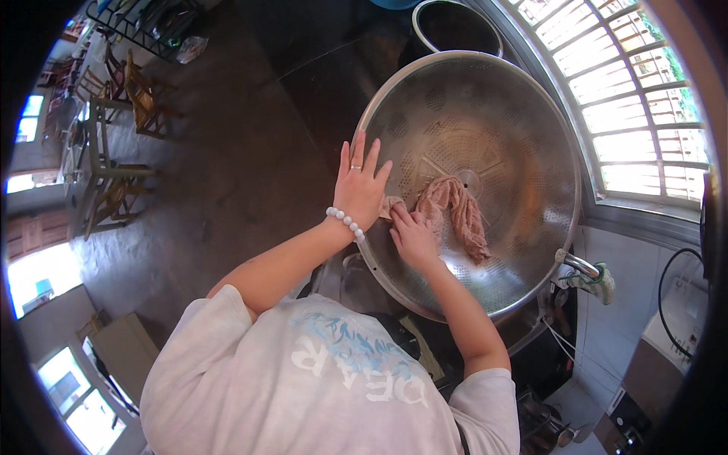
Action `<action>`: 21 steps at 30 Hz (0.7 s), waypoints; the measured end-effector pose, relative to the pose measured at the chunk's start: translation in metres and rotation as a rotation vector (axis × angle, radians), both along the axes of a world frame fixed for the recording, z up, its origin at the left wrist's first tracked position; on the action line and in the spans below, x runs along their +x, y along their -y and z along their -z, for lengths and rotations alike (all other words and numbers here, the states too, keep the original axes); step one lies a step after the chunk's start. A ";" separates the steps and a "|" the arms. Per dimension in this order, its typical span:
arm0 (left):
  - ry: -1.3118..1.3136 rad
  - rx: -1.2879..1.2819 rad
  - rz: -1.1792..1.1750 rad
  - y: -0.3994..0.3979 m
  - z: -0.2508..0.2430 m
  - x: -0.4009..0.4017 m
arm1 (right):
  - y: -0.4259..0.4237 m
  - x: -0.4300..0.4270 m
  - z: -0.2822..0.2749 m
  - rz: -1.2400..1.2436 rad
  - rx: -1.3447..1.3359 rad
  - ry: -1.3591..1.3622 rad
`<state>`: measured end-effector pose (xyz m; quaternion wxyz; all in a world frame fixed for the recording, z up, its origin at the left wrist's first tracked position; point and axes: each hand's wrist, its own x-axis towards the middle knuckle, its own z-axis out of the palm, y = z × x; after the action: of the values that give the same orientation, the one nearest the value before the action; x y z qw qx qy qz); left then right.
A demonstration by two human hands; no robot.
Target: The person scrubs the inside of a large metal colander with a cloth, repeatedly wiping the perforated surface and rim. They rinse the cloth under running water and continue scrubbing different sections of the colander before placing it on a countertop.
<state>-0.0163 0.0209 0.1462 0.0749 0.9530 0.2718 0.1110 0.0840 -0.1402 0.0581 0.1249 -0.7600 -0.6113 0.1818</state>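
A large perforated stainless-steel basin [529, 187] fills the space before me. My left hand [361, 185], with a ring and a white bead bracelet, rests palm down at its left rim, fingers spread; what lies under the palm is hidden. Just beside it, my right hand [414, 236] reaches over the near wall, its fingers pressed on a pinkish-brown cloth [467, 222]. One end of this cloth reaches the rim by my left hand. The rest lies crumpled across the basin floor, next to the central hub [469, 182].
A metal spout [580, 263] wrapped at its end in cloth juts by the right rim. Behind the basin stands a dark round pot [458, 28]. A barred window [631, 102] is at right. Wooden chairs [142, 96] and a table [94, 142] stand across the floor at left.
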 end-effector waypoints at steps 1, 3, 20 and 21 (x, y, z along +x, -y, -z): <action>-0.027 0.016 0.009 0.000 0.000 0.000 | 0.000 0.002 -0.003 -0.006 0.004 0.012; -0.005 -0.003 0.023 0.001 -0.001 0.000 | -0.025 0.016 0.013 0.081 0.054 0.052; 0.197 -0.144 -0.090 -0.032 -0.020 0.004 | -0.081 0.032 0.022 0.259 0.093 0.221; 0.141 -0.163 -0.149 -0.027 -0.013 -0.001 | -0.089 0.033 0.027 0.334 0.127 0.251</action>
<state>-0.0178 0.0478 0.1593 0.1628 0.9107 0.3441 0.1605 0.1173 -0.0508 0.0315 0.1240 -0.8579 -0.4981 0.0236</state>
